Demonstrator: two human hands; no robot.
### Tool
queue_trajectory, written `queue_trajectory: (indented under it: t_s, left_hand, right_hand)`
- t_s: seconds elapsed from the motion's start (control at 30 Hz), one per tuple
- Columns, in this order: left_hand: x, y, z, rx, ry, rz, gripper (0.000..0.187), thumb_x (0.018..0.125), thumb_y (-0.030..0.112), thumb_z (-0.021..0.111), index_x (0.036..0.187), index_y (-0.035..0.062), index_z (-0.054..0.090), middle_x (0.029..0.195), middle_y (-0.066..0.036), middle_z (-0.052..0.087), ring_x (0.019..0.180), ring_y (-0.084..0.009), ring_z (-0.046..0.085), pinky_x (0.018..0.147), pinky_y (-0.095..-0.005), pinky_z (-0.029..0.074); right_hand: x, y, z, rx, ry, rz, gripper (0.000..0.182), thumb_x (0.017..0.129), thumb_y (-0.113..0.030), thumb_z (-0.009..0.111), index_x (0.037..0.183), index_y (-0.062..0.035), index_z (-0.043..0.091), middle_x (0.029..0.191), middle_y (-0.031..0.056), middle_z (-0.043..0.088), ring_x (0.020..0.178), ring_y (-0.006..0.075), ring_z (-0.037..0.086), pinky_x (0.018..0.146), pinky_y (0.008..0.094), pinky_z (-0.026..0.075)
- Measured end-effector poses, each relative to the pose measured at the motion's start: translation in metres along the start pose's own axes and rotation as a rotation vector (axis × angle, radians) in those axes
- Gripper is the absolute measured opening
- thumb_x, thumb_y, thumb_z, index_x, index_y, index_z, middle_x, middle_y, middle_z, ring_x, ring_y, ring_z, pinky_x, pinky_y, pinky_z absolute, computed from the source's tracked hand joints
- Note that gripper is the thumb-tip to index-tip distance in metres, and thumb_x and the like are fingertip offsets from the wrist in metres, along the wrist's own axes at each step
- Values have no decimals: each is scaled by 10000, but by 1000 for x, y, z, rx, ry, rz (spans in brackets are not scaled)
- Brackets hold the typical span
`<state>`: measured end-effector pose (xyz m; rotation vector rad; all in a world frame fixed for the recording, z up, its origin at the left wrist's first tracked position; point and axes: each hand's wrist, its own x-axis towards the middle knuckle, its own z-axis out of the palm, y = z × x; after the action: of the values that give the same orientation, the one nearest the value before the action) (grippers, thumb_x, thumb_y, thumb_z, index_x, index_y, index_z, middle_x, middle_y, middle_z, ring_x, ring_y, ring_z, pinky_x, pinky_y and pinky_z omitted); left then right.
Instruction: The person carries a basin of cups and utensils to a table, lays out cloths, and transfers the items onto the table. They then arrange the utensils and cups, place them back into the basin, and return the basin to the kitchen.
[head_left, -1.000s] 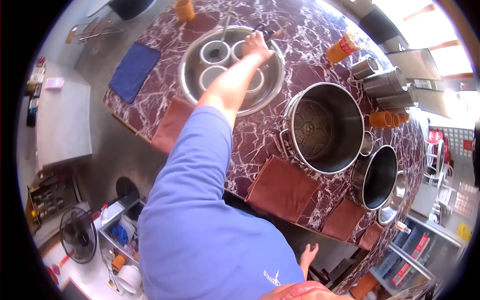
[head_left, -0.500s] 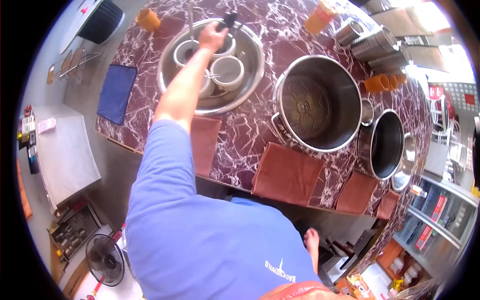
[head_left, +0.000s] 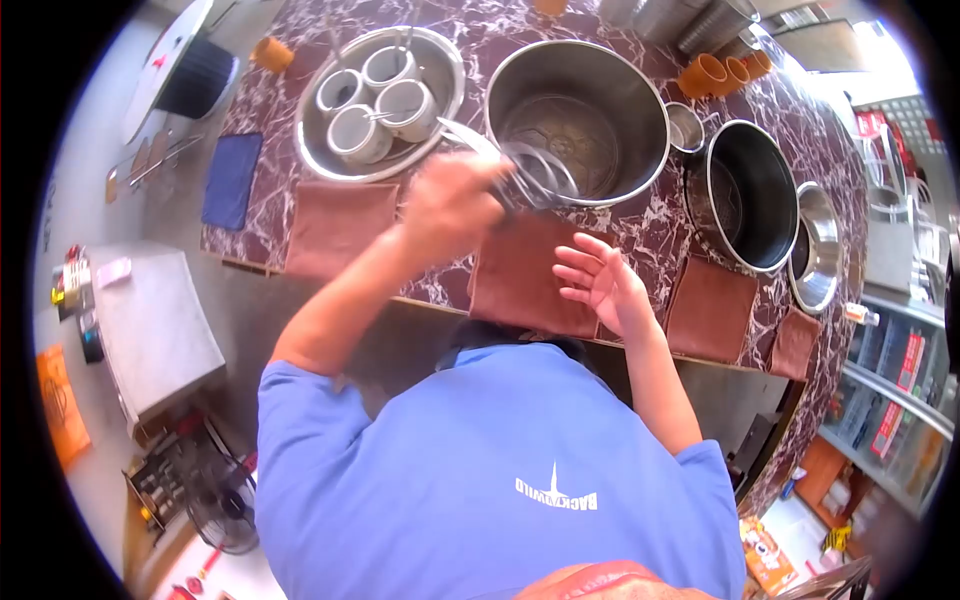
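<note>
My left hand (head_left: 455,200) is closed around what look like black-handled scissors (head_left: 540,172), smeared by motion. A pale pointed end sticks out to the left, and dark loops show on the right, in front of the large steel pot (head_left: 580,197). My right hand (head_left: 605,280) is raised, palm turned left and fingers apart, holding nothing. It is above a folded brown cloth (head_left: 530,280) at the table's near edge. Left of the pot, a wide steel basin (head_left: 452,75) holds several white cups (head_left: 407,105), some with utensils standing in them.
Right of the large pot are a small steel cup (head_left: 684,128), a dark-lined pot (head_left: 750,200) and a steel bowl (head_left: 818,250). Orange cups (head_left: 703,75) stand behind. More brown cloths (head_left: 712,308) line the near edge; a blue cloth (head_left: 232,180) lies far left.
My left hand has come back from the basin's cups towards me and rightwards with the scissors. My right hand has risen from beside my body to over the table edge. The view has shifted.
</note>
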<state>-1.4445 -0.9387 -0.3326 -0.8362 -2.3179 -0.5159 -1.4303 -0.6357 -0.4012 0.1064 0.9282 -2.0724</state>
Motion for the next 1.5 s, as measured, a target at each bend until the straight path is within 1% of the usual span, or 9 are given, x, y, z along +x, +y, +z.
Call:
queue_trajectory:
  t_s: [0.1,0.2,0.4,0.63,0.83,0.97,1.1,1.23,1.5]
  left_hand:
    - [-24,66,49,-126,-62,94,157,618,213,637,702,143,525,1213,-86,590,1057,-277,579,789,-419,446]
    - [-48,117,92,-186,-148,73,144,667,273,612,736,181,525,1266,-97,530,1155,-266,513,827,-399,414]
    - [-89,172,190,-114,-168,52,109,703,307,583,755,213,563,1215,-57,518,1150,-223,459,855,-367,393]
    - [-108,164,198,-574,-242,11,144,728,222,659,751,104,579,1225,-157,557,1033,-282,590,652,-411,536]
    - [-165,-4,76,-44,180,-700,154,769,178,648,905,106,649,1102,-121,607,1087,-321,555,927,-447,430]
    - [-262,-95,50,526,61,-1108,396,853,280,624,1194,100,533,1340,-185,448,1255,-379,415,1041,-498,333]
    - [-285,-102,47,507,-97,-1173,442,828,299,622,1210,99,525,1346,-187,438,1274,-370,401,1051,-493,331]
    - [-281,-105,43,477,-111,-1202,433,821,296,614,1200,104,532,1344,-179,441,1269,-359,405,1052,-485,326]
    - [-286,-108,40,380,-126,-1205,441,832,304,607,1209,91,521,1379,-197,419,1295,-374,371,1063,-498,293]
  right_hand:
    - [-5,-15,8,131,-94,89,680,952,-591,437,1407,-87,401,1349,153,512,1169,278,559,903,452,515]
    - [-3,2,-38,-159,138,123,340,1015,-286,456,1232,-48,568,1033,40,663,904,142,647,764,312,552]
    - [3,18,-115,-463,134,174,227,985,-122,519,1174,-17,590,1042,68,650,909,129,624,796,262,522]
    - [20,-3,-120,-1861,252,-146,266,862,-179,666,1055,3,666,973,152,686,892,283,644,833,380,498]
    - [155,1,47,-1597,25,-529,155,847,-87,650,995,-41,649,953,120,651,883,276,635,778,362,507]
    - [322,57,115,-1607,-69,-601,313,829,-168,670,1128,-93,615,982,118,624,924,317,618,784,397,501]
    - [432,103,158,-1904,137,-680,472,801,-234,689,1242,-125,561,1030,117,600,1012,338,590,843,423,497]
    - [467,115,158,-1942,97,-555,231,823,-253,672,1019,-132,655,987,86,594,980,307,598,790,429,508]
    - [492,47,105,-1124,486,-649,180,839,-175,744,865,-14,668,794,46,628,678,129,574,655,296,477]
